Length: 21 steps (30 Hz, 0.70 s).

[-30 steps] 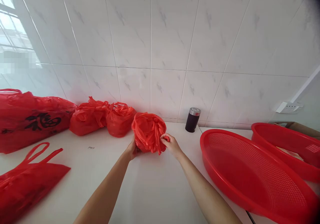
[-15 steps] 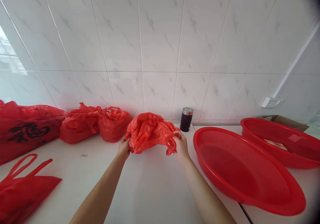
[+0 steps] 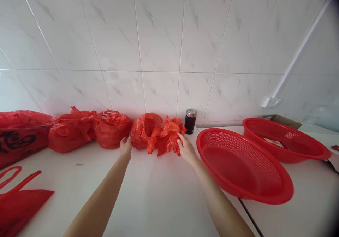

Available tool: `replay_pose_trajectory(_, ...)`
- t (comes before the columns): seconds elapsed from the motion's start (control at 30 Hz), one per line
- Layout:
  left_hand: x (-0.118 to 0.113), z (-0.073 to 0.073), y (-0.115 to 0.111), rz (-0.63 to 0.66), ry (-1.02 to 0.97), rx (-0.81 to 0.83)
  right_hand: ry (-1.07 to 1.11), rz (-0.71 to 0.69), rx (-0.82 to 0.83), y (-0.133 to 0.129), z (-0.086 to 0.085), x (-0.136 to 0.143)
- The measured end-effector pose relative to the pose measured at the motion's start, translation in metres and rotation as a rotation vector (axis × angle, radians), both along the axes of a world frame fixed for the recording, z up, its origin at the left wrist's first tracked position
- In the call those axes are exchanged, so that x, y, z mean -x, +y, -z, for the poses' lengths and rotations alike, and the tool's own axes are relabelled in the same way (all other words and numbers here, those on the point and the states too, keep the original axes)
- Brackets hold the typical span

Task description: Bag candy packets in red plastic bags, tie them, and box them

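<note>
The red plastic bag sits on the table near the tiled wall; call the wall side 12 o'clock. The left hand is at the bag's 8 o'clock edge, fingers curled; whether they hold plastic or only lie just beside it, I cannot tell. The right hand is at the 4 o'clock edge, thumb and forefinger reaching to the ruffled plastic; whether that grip is closed on it is likewise unclear.

The likeliest trouble is tearing: the plastic looks thin, and a hard pull toward 3 o'clock against a heavy body could split it. Tipping the mouth could let something slide out, though the contents do not show. The dark bottle stands close by at 2 o'clock, so a wide sweep of the right hand could topple it. A leftward shove could jostle the knotted bag at 9 o'clock.

The bag's long axis seems to run from 9 to 3 o'clock, roughly along the wall. Its rounded body lies at the 9 o'clock end; the crumpled, loose plastic points toward 3 o'clock, assuming it is all one bag. A hollow in the folds appears to face upward.
</note>
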State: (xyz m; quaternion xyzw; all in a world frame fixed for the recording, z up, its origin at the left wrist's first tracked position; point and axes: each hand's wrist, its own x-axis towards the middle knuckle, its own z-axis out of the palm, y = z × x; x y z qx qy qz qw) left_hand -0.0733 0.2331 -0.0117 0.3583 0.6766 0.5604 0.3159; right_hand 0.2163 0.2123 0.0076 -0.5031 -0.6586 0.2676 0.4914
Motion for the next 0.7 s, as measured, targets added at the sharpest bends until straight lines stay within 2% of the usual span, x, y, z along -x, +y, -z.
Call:
replay_pose_trajectory(0.07, -0.01, -0.003, -0.015, -0.104, 0.087, -0.155, -0.025, -0.002, 0.018, -0.001, 0.005, -0.001)
replay_pose_trajectory(0.13, -0.027, -0.006, -0.034, -0.123, 0.179, -0.311, -0.004, 0.023, -0.022, -0.001, 0.001, -0.001)
replay_pose_trajectory(0.2, -0.052, -0.007, -0.055, -0.017, 0.359, -0.497, 0.075, 0.054, -0.124, -0.003, -0.013, -0.001)
replay_pose_trajectory(0.3, -0.095, -0.007, -0.079, 0.274, 0.72, -0.789, 0.186, 0.083, -0.333, -0.014, -0.043, -0.001)
replay_pose_trajectory(0.37, -0.118, -0.01, -0.09, 0.372, 0.758, -0.857, 0.237, 0.092, -0.451, -0.03, -0.064, -0.004)
replay_pose_trajectory(0.43, -0.132, -0.019, -0.099, 0.311, 0.55, -0.842, 0.259, 0.069, -0.505, -0.051, -0.08, -0.011)
replay_pose_trajectory(0.5, -0.136, -0.033, -0.11, 0.16, 0.157, -0.774, 0.238, 0.012, -0.469, -0.073, -0.089, -0.02)
replay_pose_trajectory(0.57, -0.134, -0.049, -0.126, 0.108, -0.287, -0.648, 0.184, -0.068, -0.395, -0.094, -0.088, -0.025)
replay_pose_trajectory(0.63, -0.131, -0.059, -0.147, 0.221, -0.571, -0.506, 0.12, -0.196, -0.307, -0.112, -0.077, -0.023)
replay_pose_trajectory(0.7, -0.13, -0.059, -0.168, 0.423, -0.615, -0.371, 0.072, -0.374, -0.215, -0.129, -0.06, -0.014)
